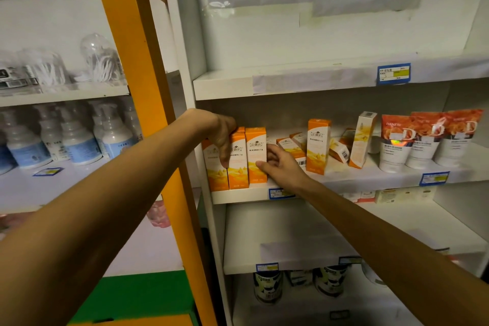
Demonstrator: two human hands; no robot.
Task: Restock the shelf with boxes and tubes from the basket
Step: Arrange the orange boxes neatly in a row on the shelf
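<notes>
Three upright orange-and-white boxes (256, 156) stand in a row at the left end of the middle shelf (238, 196). My left hand (221, 135) drapes over the tops of the first two, its fingers lying straight down their fronts. My right hand (280, 165) grips the third box at its right edge, thumb on the front and fingers round the side. Further right, another orange box (318, 145) stands upright, a few boxes (291, 146) lie flat, and a tall box (362, 140) leans. Three orange-topped tubes (397, 141) stand at the right end. No basket is in view.
A yellow frame (148, 87) runs diagonally in front of the shelf's left post, and my left arm reaches across it. White pump bottles (76, 137) fill the neighbouring shelf on the left. The shelf below (291, 235) is bare, and dark cans (267, 286) stand under it.
</notes>
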